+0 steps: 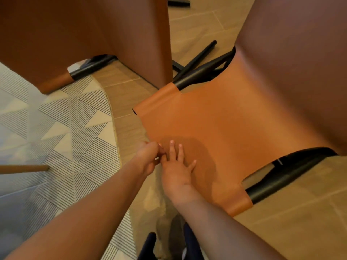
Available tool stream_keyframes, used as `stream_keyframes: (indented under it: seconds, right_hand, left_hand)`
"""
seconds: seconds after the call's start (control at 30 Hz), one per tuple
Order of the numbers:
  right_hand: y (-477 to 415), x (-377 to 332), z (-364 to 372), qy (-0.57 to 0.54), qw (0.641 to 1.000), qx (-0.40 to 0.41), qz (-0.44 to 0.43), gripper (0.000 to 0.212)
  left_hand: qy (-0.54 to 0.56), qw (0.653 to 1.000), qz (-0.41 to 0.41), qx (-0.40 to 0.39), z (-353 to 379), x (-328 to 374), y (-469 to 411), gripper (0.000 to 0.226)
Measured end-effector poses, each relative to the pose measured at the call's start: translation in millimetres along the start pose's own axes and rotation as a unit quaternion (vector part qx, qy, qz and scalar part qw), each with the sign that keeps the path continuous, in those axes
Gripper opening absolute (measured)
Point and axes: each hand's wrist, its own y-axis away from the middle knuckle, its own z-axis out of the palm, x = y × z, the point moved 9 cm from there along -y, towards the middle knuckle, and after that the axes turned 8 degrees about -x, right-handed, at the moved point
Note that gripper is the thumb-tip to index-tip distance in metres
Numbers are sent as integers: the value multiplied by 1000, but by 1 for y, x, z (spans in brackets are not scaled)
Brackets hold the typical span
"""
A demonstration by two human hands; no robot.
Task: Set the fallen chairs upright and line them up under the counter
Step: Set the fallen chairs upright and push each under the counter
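Pale wood-look floor tiles [300, 212] fill the right and far side. A cream rug with dark striped triangles [56, 137] covers the left, its curved edge running just left of both arms. On the far left, a second brown leather chair [84, 30] stands partly on the rug and close against the near chair's far corner. A light round wooden leg [24, 168] pokes in from the left edge, over the rug.

The right hand [176, 171] lies flat on the tan leather, its fingers [172, 149] straight and spread, holding nothing. The left hand [148, 158] is touching it from the left, at the leather's near-left edge. Its fingers are curled tight, but whether they pinch the leather cannot be told.

The large tan leather sling chair [234, 119] fills the right half. Its smooth panel darkens towards the far right, and stitched sleeves wrap black metal frame tubes [281, 177] on the near and far sides. Black legs [197, 59] stretch out low over the tiles beyond it
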Motion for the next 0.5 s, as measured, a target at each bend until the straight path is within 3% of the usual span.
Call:
stream_keyframes:
  seconds: [0.23, 0.4, 0.5]
  right_hand:
    - [140, 29, -83, -51, 999, -1, 12, 64]
    - [230, 64, -161, -61, 997, 29, 26, 85]
    - [270, 91, -207, -71, 994, 65, 45, 84]
  left_hand:
    - [-24, 997, -7, -75, 74, 61, 133, 19]
    - [-63, 996, 19, -63, 135, 118, 219, 25]
    - [-97, 990, 38, -95, 180, 156, 256, 34]
